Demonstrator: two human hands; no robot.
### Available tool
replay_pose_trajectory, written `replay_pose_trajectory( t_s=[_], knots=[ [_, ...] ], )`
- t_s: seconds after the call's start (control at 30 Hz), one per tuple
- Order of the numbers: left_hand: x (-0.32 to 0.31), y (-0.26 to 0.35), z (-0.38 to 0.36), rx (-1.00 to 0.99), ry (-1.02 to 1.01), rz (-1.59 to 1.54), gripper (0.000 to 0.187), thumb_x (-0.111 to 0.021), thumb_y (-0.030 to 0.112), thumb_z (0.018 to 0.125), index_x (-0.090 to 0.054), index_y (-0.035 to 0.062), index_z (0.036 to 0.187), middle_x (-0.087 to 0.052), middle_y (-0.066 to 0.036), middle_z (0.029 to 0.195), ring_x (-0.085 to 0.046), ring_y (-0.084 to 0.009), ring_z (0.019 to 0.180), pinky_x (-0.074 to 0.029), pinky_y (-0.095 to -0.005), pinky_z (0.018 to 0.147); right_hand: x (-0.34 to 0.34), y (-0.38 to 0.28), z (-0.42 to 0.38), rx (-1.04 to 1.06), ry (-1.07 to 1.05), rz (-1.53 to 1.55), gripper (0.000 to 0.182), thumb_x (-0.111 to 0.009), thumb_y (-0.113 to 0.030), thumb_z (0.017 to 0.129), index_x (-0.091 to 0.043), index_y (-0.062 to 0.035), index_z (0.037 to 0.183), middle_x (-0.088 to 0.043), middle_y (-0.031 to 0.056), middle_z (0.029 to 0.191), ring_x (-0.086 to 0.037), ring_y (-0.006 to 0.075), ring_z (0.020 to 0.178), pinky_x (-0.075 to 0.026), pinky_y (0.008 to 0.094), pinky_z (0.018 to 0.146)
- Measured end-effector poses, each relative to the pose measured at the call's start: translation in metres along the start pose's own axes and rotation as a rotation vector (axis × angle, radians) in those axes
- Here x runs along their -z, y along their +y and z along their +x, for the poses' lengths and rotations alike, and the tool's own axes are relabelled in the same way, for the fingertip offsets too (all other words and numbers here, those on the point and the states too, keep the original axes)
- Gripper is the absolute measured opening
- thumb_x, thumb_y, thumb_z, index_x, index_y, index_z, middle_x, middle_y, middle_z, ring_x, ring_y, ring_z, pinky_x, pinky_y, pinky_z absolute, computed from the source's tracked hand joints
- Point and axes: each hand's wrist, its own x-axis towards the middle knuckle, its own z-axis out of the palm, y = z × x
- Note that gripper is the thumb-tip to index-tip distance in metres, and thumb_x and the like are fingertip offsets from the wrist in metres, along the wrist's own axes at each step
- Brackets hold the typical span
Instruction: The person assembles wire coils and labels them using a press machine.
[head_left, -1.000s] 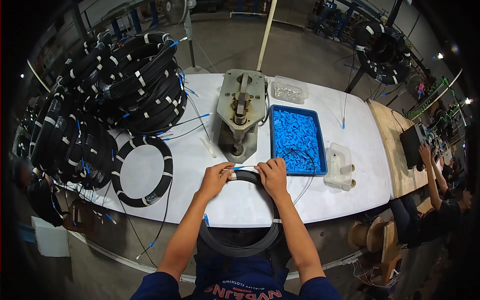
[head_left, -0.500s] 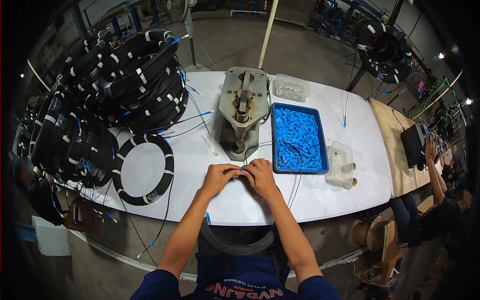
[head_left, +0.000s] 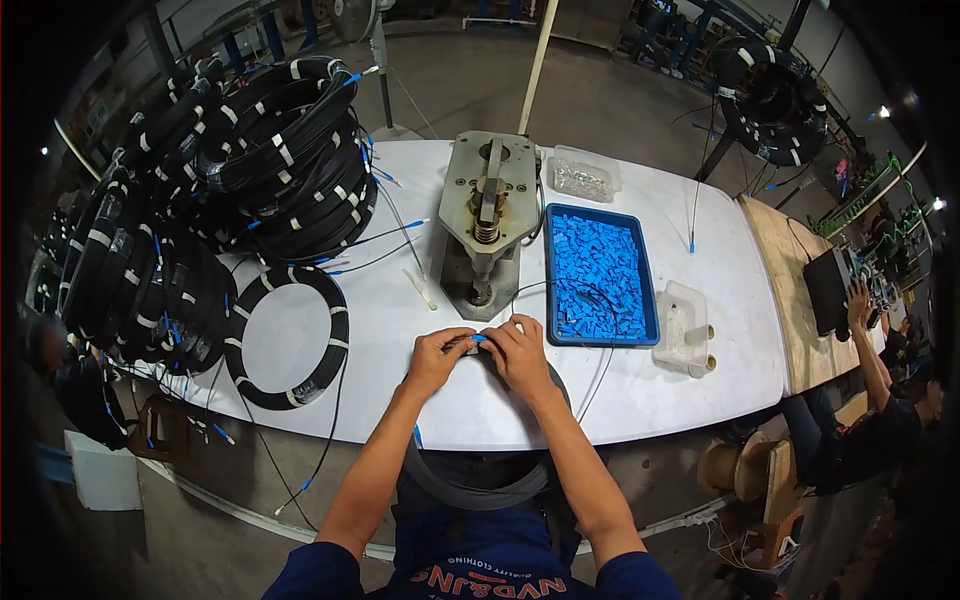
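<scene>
Between the fingertips of both hands, just in front of the metal press, is a small blue connector piece. My left hand pinches it from the left, fingers closed. My right hand closes on its other side, with a thin black cable looping out near the fingers toward the tray. A coil of black cable rests at my lap below the table edge. To the right of the press, a dark blue tray holds many loose blue pieces.
Stacked black cable coils crowd the left side, with a single coil lying flat in front. Clear plastic boxes stand behind and right of the tray. A person works at a wooden table on the right.
More of the blue piece shows between my fingertips. My right fingers have shifted slightly, and the cable loop beside them has moved to the right.
</scene>
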Motion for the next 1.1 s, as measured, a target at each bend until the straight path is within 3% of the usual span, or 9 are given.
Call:
replay_pose_trajectory(
  t_s=[0.2,0.43,0.7,0.9,1.1],
  knots=[
    [0.004,0.003,0.003,-0.162,-0.110,0.159,0.020,-0.067,0.007,0.089,-0.072,0.0000,0.107,-0.072,-0.012,0.100,-0.068,-0.0184,0.088,-0.052,-0.0281,0.081,-0.005,0.006,-0.006,-0.017,-0.046,0.075,0.018,-0.070,-0.020,0.085,-0.068,-0.0068,0.098,-0.063,0.0056,0.089,-0.054,0.0277,0.097,-0.040,0.0407,0.087],
    [0.005,0.001,0.001,-0.150,-0.115,0.111,0.024,-0.067,0.009,0.089,-0.070,-0.0002,0.111,-0.072,-0.012,0.099,-0.066,-0.0182,0.084,-0.052,-0.0282,0.076,-0.001,0.008,-0.007,-0.061,-0.088,0.104,0.018,-0.069,-0.019,0.086,-0.069,-0.0066,0.099,-0.063,0.0059,0.089,-0.054,0.0266,0.094,-0.040,0.0391,0.083],
    [0.000,0.002,0.003,-0.124,-0.056,0.155,0.019,-0.067,0.007,0.089,-0.072,0.0010,0.106,-0.073,-0.014,0.096,-0.068,-0.0201,0.083,-0.052,-0.0289,0.077,0.003,0.008,-0.003,-0.054,-0.099,0.085,0.016,-0.070,-0.017,0.085,-0.071,-0.0070,0.099,-0.063,0.0050,0.088,-0.053,0.0252,0.089,-0.039,0.0372,0.078],
    [0.003,-0.003,0.006,-0.125,-0.055,0.213,0.019,-0.064,0.009,0.091,-0.071,0.0027,0.107,-0.070,-0.015,0.091,-0.066,-0.0216,0.077,-0.051,-0.0306,0.071,0.000,0.016,-0.008,-0.101,-0.145,0.166,0.019,-0.068,-0.019,0.087,-0.070,-0.0068,0.100,-0.064,0.0060,0.089,-0.055,0.0245,0.092,-0.041,0.0365,0.080],
    [0.002,0.004,0.007,-0.088,-0.067,0.221,0.016,-0.065,0.010,0.090,-0.073,0.0036,0.103,-0.069,-0.013,0.093,-0.064,-0.0249,0.083,-0.050,-0.0328,0.075,-0.002,0.016,-0.007,-0.143,-0.154,0.206,0.019,-0.069,-0.021,0.087,-0.072,-0.0061,0.098,-0.065,0.0071,0.085,-0.056,0.0259,0.087,-0.043,0.0372,0.077]
  ],
)
